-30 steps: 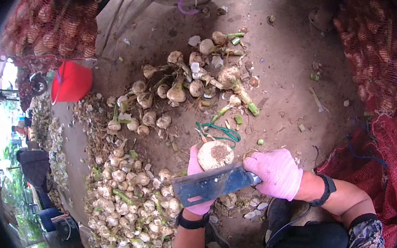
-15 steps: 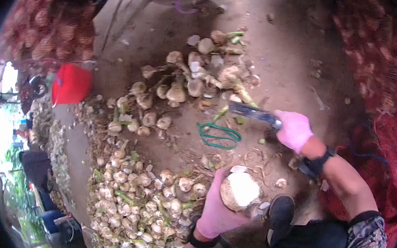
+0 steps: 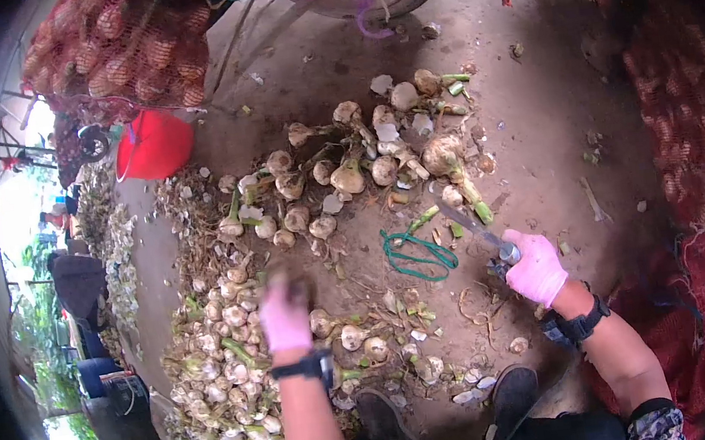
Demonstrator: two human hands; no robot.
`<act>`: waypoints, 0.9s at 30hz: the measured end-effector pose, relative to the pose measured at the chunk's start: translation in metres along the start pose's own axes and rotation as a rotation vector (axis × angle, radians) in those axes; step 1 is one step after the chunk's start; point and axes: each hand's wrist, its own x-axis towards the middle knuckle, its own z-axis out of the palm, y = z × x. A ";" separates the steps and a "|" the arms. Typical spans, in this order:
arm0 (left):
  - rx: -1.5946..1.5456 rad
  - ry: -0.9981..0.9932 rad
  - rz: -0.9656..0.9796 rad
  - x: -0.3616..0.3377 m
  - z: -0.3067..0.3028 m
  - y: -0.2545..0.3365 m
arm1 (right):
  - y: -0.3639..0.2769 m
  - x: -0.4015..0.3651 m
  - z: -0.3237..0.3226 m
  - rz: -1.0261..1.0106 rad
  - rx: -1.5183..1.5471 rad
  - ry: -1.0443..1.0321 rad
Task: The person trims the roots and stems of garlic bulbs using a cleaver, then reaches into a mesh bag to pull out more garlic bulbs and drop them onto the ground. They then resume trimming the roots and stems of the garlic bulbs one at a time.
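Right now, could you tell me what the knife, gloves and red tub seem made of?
The knife blade looks like metal, dull grey with slight sheen. The gloves on the left hand and right hand seem thin rubber or nitrile: pink, smooth, skin-tight. The red tub is probably plastic, given its even, smooth colour.

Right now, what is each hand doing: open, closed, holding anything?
Left hand: blurred above the bulb pile; open or closed cannot be told.
Right hand: closed on the knife.
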 end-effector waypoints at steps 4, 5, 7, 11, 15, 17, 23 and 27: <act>0.136 -0.031 -0.171 0.053 0.086 0.039 | -0.007 -0.005 -0.006 -0.024 -0.035 -0.027; 0.241 -0.021 -0.159 0.061 0.096 0.038 | -0.002 -0.007 -0.004 -0.031 0.002 0.000; 0.343 -0.017 -0.145 0.070 0.112 0.032 | -0.002 -0.011 -0.007 0.000 -0.001 -0.023; 0.250 -0.021 -0.034 0.054 0.109 0.032 | -0.003 -0.013 0.000 -0.001 0.043 -0.040; 0.002 -0.130 0.179 0.005 0.122 0.014 | -0.015 -0.009 0.002 -0.054 -0.011 -0.097; 0.198 -0.208 0.153 -0.011 0.115 0.035 | -0.017 -0.007 0.006 -0.054 -0.007 -0.114; 0.313 -0.292 0.257 -0.022 0.112 0.050 | -0.029 -0.014 -0.002 -0.011 0.004 -0.191; -0.315 -0.463 0.061 -0.046 0.076 0.097 | -0.028 -0.027 0.001 -0.086 -0.011 -0.131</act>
